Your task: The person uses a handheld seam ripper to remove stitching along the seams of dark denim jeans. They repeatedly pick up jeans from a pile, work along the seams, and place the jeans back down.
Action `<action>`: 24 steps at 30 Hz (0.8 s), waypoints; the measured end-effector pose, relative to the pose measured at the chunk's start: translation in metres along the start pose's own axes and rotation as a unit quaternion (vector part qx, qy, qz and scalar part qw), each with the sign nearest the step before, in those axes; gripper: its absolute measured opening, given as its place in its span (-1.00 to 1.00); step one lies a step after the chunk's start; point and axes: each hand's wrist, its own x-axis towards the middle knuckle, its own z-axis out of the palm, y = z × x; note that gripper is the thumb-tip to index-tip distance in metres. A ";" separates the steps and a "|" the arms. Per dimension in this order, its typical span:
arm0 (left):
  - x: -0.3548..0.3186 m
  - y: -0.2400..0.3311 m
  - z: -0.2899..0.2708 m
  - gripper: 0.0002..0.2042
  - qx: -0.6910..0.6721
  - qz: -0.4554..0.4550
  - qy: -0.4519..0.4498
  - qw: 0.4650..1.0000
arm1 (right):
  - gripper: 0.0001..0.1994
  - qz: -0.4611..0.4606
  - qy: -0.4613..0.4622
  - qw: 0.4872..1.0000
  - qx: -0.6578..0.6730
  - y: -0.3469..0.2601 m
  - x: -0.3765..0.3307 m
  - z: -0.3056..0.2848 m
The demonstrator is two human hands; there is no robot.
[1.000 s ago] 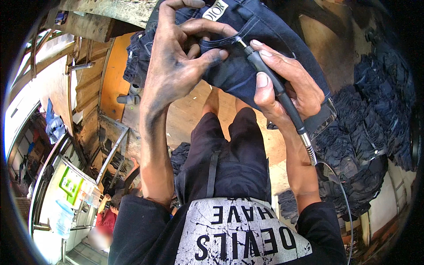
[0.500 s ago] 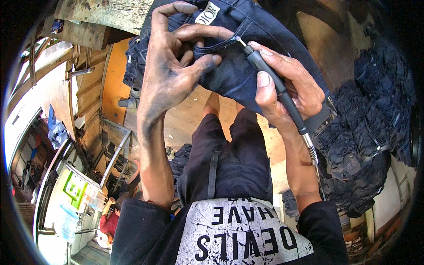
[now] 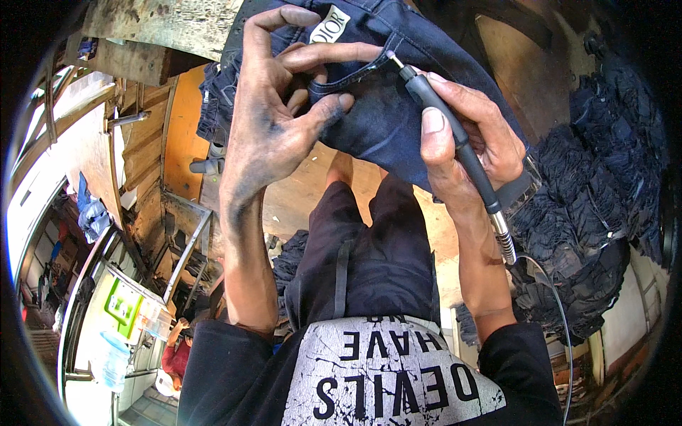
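Navy denim garment (image 3: 387, 124): pocket edge (image 3: 346, 83) looks partly scuffed, remainder unclear; right hand (image 3: 496, 145) clamped on pen-shaped tool (image 3: 458, 133), left hand (image 3: 273, 131) spread.

Left hand (image 3: 266, 126) arches, one finger (image 3: 341, 52) stretched straight; right hand (image 3: 496, 145) curls in a pen-like grip.
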 end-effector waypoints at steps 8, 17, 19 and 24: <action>-0.002 0.002 0.002 -0.25 0.019 -0.024 -0.006 1.000 | -0.69 0.023 0.013 0.999 -0.031 -0.005 0.002 -0.002; 0.001 -0.004 -0.014 -0.26 0.087 0.021 -0.062 0.994 | -0.75 -0.002 0.047 0.999 -0.022 -0.001 0.006 0.001; 0.000 -0.003 -0.014 -0.26 0.087 0.010 -0.053 0.995 | -0.75 -0.004 0.048 0.999 -0.019 0.001 0.007 0.002; 0.001 -0.001 -0.006 -0.28 0.110 0.018 -0.040 0.993 | -0.74 0.052 0.038 0.998 -0.020 -0.005 0.005 0.000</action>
